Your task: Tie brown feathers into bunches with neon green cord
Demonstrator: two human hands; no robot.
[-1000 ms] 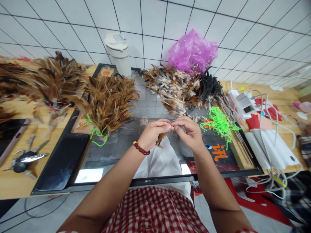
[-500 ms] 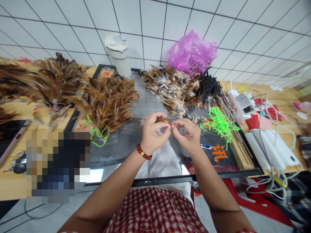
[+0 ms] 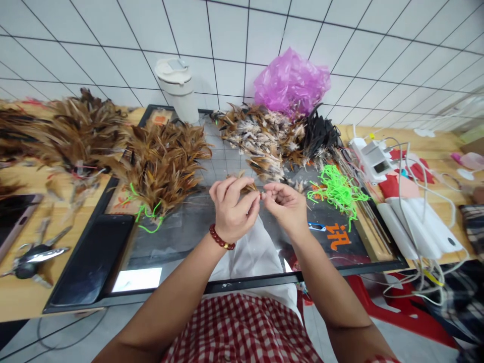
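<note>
Over the dark board, my left hand (image 3: 235, 209), with a red bead bracelet at the wrist, is closed around brown feathers (image 3: 248, 189). The feathers show only in part between thumb and fingers. Close beside it, my right hand (image 3: 288, 207) pinches with thumb and forefinger at the feathers' near end; whatever it grips there is too small to make out. Beyond the hands lies a pile of brown and whitish feathers (image 3: 264, 138). A bunch of brown feathers (image 3: 166, 161) spreads to the left. Bright green strings (image 3: 336, 189) lie right of my right hand.
A white cup (image 3: 181, 93) and a purple plastic bag (image 3: 291, 83) stand at the wall. Blue thread snips (image 3: 316, 227) lie on the board (image 3: 181, 237). Left are a black phone (image 3: 93, 259) and keys (image 3: 36, 257); right, a white power strip (image 3: 419, 227) with cables.
My left hand has turned so its back and more fingers show, and the feathers are more hidden. My right fingers have shifted slightly at the feathers' end. The view has moved a little.
</note>
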